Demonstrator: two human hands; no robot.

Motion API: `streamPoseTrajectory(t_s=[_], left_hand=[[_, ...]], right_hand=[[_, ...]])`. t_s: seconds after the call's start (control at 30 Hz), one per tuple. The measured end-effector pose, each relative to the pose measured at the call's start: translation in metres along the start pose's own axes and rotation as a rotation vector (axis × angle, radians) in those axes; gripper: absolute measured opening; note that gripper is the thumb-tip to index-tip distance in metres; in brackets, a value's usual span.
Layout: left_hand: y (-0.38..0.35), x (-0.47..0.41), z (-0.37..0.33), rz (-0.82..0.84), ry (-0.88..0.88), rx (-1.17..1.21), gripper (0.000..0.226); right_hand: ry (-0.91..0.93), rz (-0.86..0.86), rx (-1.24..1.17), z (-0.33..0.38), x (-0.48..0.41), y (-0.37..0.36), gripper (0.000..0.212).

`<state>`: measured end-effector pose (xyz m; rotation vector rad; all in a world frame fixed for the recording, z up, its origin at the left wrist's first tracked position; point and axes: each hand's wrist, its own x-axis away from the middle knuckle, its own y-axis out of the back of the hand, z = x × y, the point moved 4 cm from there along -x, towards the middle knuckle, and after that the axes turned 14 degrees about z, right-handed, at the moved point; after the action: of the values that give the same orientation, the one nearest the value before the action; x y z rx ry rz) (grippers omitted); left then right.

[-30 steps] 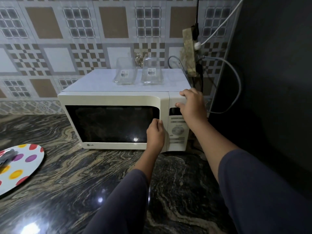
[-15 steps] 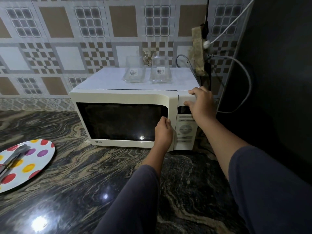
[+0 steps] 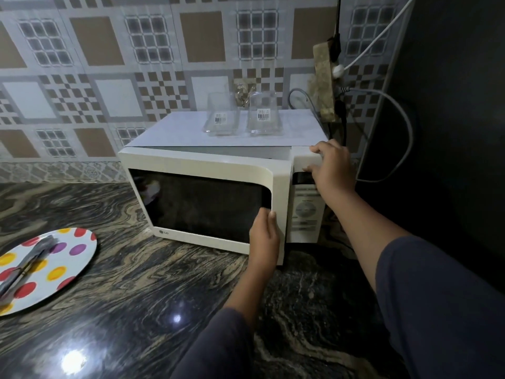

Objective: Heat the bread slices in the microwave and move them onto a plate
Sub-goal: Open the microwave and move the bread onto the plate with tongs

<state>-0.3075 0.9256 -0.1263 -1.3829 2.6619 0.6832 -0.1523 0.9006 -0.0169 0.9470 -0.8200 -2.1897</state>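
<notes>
A cream microwave (image 3: pixel 306 214) stands on the dark marbled counter against the tiled wall. Its door (image 3: pixel 202 170) with the dark window is swung a little way out from the body. My left hand (image 3: pixel 264 236) grips the door's right edge near the bottom. My right hand (image 3: pixel 332 165) presses on the top right corner of the microwave, above the control panel. A white plate with coloured dots (image 3: pixel 54 266) lies on the counter at the left, with metal tongs (image 3: pixel 24 266) resting on it. No bread is visible through the dark window.
Two clear glass containers (image 3: pixel 221 117) (image 3: pixel 264 117) stand on the microwave's top. A power strip with cables (image 3: pixel 326 77) hangs on the wall behind the right corner. A dark tall surface (image 3: pixel 451 105) rises at the right. The marbled counter (image 3: pixel 136 296) stretches in front.
The microwave door, closed before, now stands slightly ajar, pulled out by my left hand. My right hand stays on the top right corner. The view has shifted, showing more of the plate.
</notes>
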Motion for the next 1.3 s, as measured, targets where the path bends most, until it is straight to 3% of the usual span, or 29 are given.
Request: streamPoseTrajectory(t_s=[0.2, 0.3, 0.43, 0.63, 0.8, 0.9, 1.03, 1.3], left_hand=[[0.024, 0.042, 0.01, 0.05, -0.071, 0.023, 0.032], [0.034, 0.066, 0.013, 0.027, -0.104, -0.001, 0.028], [0.046, 0.095, 0.006, -0.046, -0.1, -0.006, 0.027], [0.071, 0.135, 0.006, -0.103, -0.141, 0.051, 0.026], [0.112, 0.177, 0.022, -0.008, -0.146, 0.07, 0.03], [0.146, 0.203, 0.038, 0.057, -0.14, 0.021, 0.041], [0.196, 0.229, 0.05, 0.072, -0.121, 0.032, 0.038], [0.275, 0.257, 0.082, -0.079, -0.066, 0.118, 0.037]], right_hand=[[0.065, 0.005, -0.061, 0.005, 0.008, -0.004, 0.044], [0.006, 0.065, -0.085, 0.008, 0.017, -0.01, 0.049], [-0.041, 0.028, -0.254, 0.033, 0.047, -0.011, 0.039], [0.226, 0.373, -0.763, 0.121, 0.119, -0.024, 0.022], [0.357, 0.56, -0.667, 0.177, 0.177, -0.042, 0.023], [0.385, 0.496, -0.641, 0.204, 0.207, -0.056, 0.034], [0.42, 0.349, -0.612, 0.245, 0.241, -0.081, 0.036], [0.411, 0.2, -0.404, 0.327, 0.274, -0.133, 0.044]])
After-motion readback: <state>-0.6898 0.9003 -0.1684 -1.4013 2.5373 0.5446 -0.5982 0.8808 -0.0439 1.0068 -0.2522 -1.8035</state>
